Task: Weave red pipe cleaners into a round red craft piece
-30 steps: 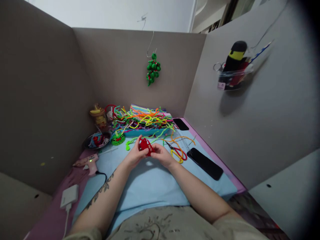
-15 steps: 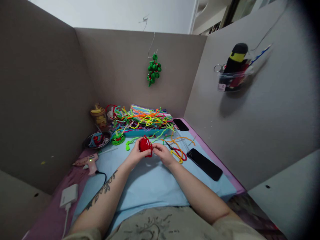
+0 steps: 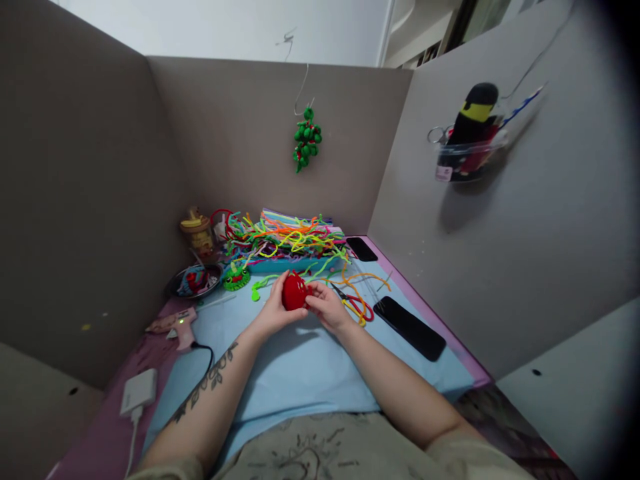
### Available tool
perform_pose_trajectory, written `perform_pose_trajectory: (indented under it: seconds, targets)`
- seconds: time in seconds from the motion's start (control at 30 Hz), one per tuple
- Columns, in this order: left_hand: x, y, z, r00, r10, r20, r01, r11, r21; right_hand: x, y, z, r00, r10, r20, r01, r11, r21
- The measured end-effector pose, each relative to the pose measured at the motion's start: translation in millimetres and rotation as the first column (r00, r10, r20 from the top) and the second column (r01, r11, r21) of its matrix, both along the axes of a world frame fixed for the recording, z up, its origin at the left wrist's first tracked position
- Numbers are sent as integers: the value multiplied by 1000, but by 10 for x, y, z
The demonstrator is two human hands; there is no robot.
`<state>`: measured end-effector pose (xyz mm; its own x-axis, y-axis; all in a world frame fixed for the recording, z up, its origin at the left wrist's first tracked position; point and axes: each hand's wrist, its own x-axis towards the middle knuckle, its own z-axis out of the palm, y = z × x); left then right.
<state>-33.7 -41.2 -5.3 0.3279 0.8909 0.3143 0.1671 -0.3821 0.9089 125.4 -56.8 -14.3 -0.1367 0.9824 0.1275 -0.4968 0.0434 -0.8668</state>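
Note:
Over the middle of the blue cloth (image 3: 300, 373), my left hand (image 3: 273, 312) is closed round a rounded red pipe-cleaner piece (image 3: 294, 293), thumb along its near side. My right hand (image 3: 327, 308) pinches the right edge of the same piece, where red loops show; its fingertips partly cover that edge. Just right of my right hand lie scissors with red and yellow handles (image 3: 369, 311), with an orange pipe cleaner (image 3: 376, 276) near them. Beyond my left hand is a bright green pipe-cleaner piece (image 3: 255, 291) with a curled end.
Many coloured pipe cleaners (image 3: 295, 237) heap over a blue tray (image 3: 270, 267) at the back. Left are a green face-like piece (image 3: 236, 277), a dark bowl (image 3: 173, 288), a pink glue gun (image 3: 185, 327) and a white adapter (image 3: 139, 392). Right, a black phone (image 3: 411, 329). Panels surround the table.
The red piece has turned in my hands, showing more of its rounded side. My left thumb has moved slightly right along it; both hands keep hold.

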Motion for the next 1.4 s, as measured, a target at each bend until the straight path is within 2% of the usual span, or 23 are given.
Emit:
perform_pose_trajectory:
  seconds: [0.17, 0.3, 0.37, 0.47, 0.53, 0.6, 0.9, 1.03, 1.1, 1.17, 1.3, 1.4]
  targets:
    - [10, -30, 24, 996, -79, 49, 84, 991, -106, -4, -34, 34, 999, 39, -26, -40, 999, -20]
    - [32, -41, 48, 997, -56, 61, 64, 987, -145, -34, -27, 11, 1000, -6, -10, 6, 1000, -12]
    - [38, -41, 55, 997, -33, 70, 43, 988, -148, -49, -16, -20, 996, -88, 34, 87, 995, 45]
    - [35, -33, 48, 998, 3, 67, 6, 990, -140, -53, -8, -62, 946, -253, 202, 208, 953, 219]
    - [28, -23, 33, 999, 18, 39, -12, 990, -138, -40, -9, -71, 882, -338, 330, 228, 916, 330]
    - [23, -12, 14, 1000, 16, 17, -14, 990, -137, -22, -11, -66, 833, -383, 400, 227, 895, 385]
    - [30, 20, -74, 1000, -30, -7, 29, 994, -101, 0, -28, -8, 785, -433, 443, 241, 872, 426]
    - [36, 28, -90, 1000, -8, -14, 7, 996, -90, -5, -36, -4, 771, -447, 454, 241, 864, 443]
    - [35, 37, -100, 998, 18, -53, -22, 997, -68, 1, -36, -14, 720, -487, 495, 244, 844, 477]
    - [30, 50, -117, 991, 60, -121, -62, 998, -14, 16, -38, -25, 624, -562, 542, 246, 801, 546]
    - [14, 66, -144, 953, 160, -259, -122, 980, 155, 70, -54, -18, 367, -729, 578, 172, 664, 728]
    - [6, 49, -135, 916, 222, -334, -139, 957, 256, 110, -86, 35, 189, -783, 592, 62, 611, 789]
